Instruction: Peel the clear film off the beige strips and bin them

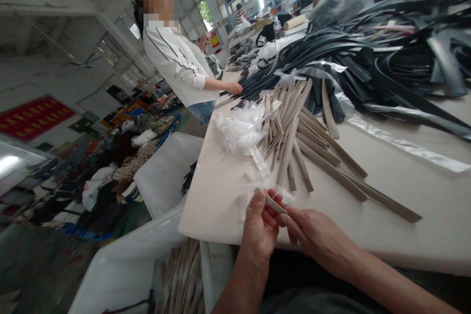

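My left hand point(260, 229) and my right hand point(317, 236) meet at the near edge of the table point(423, 191). Both pinch one short tan strip point(274, 203) with a clear plastic wrapper around it. Just beyond them lies a loose pile of tan strips point(305, 142), fanned out on the tabletop. A crumpled heap of clear plastic wrappers point(243, 130) sits to the left of that pile.
A big tangle of black straps point(386, 59) covers the far right of the table. A co-worker in a white top point(176, 59) stands at the far left edge, one hand on the black straps. White bins point(165, 171) stand below, the near bin holding tan strips point(184, 279).
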`<state>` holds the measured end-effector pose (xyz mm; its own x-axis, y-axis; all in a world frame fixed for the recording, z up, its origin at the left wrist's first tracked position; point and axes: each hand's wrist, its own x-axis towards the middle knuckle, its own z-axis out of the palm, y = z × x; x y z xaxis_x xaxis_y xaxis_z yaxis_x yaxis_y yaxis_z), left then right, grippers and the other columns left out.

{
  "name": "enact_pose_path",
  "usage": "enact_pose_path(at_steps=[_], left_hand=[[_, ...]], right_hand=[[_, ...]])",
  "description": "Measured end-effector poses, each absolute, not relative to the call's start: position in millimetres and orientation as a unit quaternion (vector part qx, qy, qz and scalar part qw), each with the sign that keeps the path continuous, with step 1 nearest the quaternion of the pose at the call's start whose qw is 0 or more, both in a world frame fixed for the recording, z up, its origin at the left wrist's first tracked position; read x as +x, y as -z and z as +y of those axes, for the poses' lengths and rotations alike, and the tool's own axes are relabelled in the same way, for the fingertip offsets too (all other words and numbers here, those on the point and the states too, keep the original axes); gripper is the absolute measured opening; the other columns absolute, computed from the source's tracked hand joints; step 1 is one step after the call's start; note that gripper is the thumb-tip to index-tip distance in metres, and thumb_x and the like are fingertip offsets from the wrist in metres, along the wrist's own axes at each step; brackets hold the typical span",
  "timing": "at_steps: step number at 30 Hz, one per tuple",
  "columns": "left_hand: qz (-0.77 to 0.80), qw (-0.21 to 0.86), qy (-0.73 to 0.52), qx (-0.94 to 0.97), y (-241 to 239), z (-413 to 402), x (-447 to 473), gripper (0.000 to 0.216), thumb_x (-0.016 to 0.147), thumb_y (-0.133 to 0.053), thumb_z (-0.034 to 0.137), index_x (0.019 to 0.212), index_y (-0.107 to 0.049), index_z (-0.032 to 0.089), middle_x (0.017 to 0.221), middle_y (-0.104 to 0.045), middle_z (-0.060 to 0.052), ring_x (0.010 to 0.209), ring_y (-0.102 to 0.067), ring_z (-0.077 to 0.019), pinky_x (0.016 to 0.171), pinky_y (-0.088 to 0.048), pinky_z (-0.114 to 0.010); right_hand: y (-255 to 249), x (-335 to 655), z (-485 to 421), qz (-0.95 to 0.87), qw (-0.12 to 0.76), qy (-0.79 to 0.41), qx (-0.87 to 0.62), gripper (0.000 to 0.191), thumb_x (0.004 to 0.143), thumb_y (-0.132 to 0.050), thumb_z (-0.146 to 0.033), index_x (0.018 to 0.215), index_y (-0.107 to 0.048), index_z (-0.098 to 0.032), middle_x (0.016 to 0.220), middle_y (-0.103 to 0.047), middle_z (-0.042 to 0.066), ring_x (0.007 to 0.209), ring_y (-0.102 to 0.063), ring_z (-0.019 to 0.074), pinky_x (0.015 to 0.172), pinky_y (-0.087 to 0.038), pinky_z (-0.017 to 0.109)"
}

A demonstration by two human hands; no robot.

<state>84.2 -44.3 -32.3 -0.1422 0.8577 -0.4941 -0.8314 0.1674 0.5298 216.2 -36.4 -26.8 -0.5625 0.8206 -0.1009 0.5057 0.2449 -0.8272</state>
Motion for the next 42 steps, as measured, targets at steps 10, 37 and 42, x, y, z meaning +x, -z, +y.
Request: enact_pose_path(at_steps=[10, 37, 42], left_hand=[[0.430, 0.540, -0.712, 0.126, 34.4, -51.5, 52.0, 0.021, 0.064, -0.082, 0.028, 0.076, -0.070, 0.015, 0.079, -0.071, -0.004, 0.073, -0.066, -0.0135, 0.075, -0.052, -0.026], [0.413, 0.582, -0.665, 0.221, 37.5, -63.7, 83.4, 0.033, 0.068, -0.077, 0.042, 0.083, -0.072, 0.013, 0.078, -0.070, -0.008, 0.065, -0.061, -0.0154, 0.065, -0.048, -0.028], [0.412, 0.481, -0.755, 0.169, 15.4, -42.4, 54.4, 0.039, 0.062, -0.081, 0.043, 0.091, -0.071, 0.019, 0.103, -0.070, -0.007, 0.082, -0.066, -0.0161, 0.078, -0.049, -0.028]], right_hand=[[36.5, 226.5, -56.0, -0.707, 0.130, -0.564, -0.407, 0.051, 0.096, -0.021, -0.052, 0.079, -0.056, -0.019, 0.058, -0.062, 0.001, 0.047, -0.058, 0.0142, 0.047, -0.042, 0.022], [54.9, 223.3, -45.3, -0.740, 0.184, -0.516, -0.390, 0.048, 0.092, -0.021, -0.059, 0.085, -0.054, -0.025, 0.061, -0.062, 0.002, 0.050, -0.057, 0.0178, 0.050, -0.047, 0.026], [59.3, 222.7, -49.4, -0.745, 0.158, -0.511, -0.399, 0.046, 0.093, -0.023, -0.056, 0.077, -0.051, -0.024, 0.060, -0.063, 0.003, 0.050, -0.058, 0.0175, 0.048, -0.046, 0.026]])
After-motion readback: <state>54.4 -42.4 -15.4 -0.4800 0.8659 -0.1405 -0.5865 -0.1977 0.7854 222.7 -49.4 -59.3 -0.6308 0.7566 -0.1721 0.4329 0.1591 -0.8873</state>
